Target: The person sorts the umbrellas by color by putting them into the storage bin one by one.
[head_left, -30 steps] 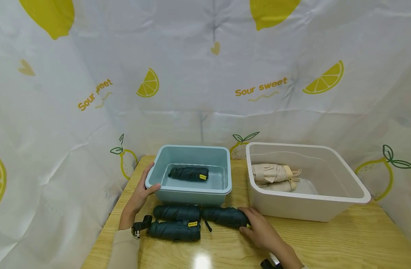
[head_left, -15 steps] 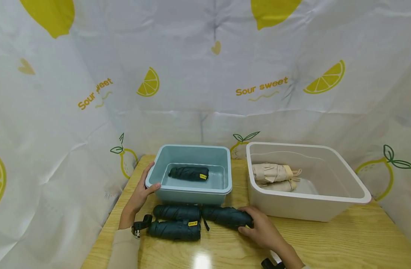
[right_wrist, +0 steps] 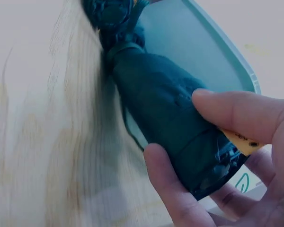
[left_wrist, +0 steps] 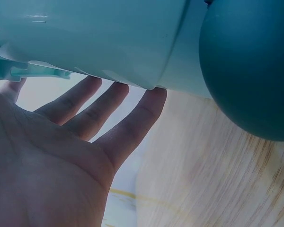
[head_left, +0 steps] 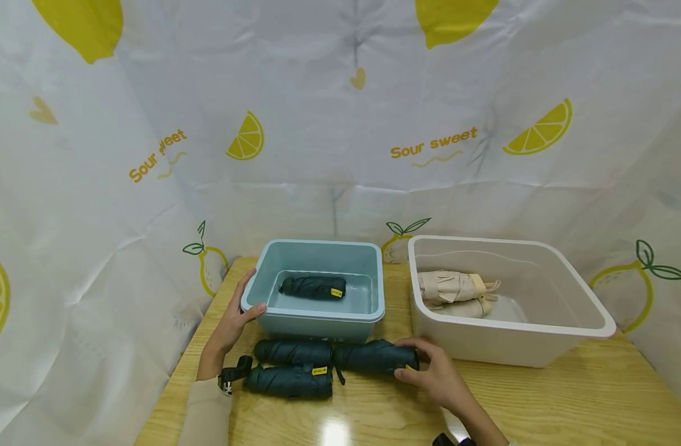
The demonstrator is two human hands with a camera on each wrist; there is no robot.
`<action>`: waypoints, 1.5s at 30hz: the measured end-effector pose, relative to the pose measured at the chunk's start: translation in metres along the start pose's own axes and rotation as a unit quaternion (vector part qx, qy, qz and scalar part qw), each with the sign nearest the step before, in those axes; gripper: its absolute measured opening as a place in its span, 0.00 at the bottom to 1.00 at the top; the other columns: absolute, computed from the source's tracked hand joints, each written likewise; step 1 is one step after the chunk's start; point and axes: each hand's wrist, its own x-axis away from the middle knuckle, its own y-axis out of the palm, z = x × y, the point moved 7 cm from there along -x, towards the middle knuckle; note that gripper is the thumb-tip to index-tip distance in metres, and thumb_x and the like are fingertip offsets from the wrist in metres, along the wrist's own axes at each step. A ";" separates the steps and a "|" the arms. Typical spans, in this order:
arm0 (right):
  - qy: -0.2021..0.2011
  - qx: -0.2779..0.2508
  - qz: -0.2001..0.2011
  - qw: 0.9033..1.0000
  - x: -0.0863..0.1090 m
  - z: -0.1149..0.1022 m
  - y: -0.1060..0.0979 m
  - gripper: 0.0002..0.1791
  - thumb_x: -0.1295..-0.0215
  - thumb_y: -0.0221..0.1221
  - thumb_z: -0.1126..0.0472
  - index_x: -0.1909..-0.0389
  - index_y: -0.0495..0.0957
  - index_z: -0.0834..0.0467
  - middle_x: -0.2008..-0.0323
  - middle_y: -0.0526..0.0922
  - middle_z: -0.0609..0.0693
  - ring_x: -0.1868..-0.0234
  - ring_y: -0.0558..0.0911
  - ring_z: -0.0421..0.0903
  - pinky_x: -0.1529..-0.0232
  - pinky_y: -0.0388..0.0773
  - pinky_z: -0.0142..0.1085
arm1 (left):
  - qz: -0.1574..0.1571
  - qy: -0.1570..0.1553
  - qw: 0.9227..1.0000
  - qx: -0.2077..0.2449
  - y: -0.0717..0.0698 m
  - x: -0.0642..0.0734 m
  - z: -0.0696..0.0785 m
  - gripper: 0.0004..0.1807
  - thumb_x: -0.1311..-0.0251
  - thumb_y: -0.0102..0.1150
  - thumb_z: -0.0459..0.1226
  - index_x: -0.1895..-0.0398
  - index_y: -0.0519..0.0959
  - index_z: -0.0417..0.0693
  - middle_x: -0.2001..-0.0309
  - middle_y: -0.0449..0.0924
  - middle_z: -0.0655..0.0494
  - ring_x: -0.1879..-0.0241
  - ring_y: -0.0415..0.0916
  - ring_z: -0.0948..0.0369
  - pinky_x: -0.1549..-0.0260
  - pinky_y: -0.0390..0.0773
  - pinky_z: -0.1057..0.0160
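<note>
My left hand (head_left: 229, 319) holds the front left corner of a light blue plastic bin (head_left: 320, 317), thumb over its rim. In the left wrist view its long fingers (left_wrist: 128, 127) touch the bin's outer wall. Inside the bin lies one dark green folded umbrella (head_left: 312, 287) with a yellow tag. With thumb and fingers, my right hand (head_left: 438, 375) grips the right end of another dark green folded umbrella (head_left: 368, 358), in front of the bin. Left of it lie two more, a back umbrella (head_left: 292, 352) and a front umbrella (head_left: 285, 382), side by side.
A larger white bin (head_left: 502, 337) stands to the right, with beige folded umbrellas (head_left: 451, 286) at its left end. The wooden table (head_left: 296, 427) carries everything. A white curtain (head_left: 318, 124) with lemon prints hangs behind and at both sides.
The umbrella in my right hand has turned from a slant to lie almost level, its right end moving up and slightly right. My left hand and both bins have stayed put.
</note>
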 end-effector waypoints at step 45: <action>0.074 -0.228 -0.019 0.971 0.015 -0.021 -0.006 0.29 0.45 0.73 0.68 0.42 0.77 0.69 0.42 0.77 0.61 0.52 0.87 0.50 0.56 0.85 0.42 | 0.001 0.003 1.000 -0.005 0.000 0.000 -0.001 0.46 0.32 0.57 0.39 0.16 0.43 0.62 0.21 0.45 0.41 0.31 0.58 0.38 0.48 0.74 0.66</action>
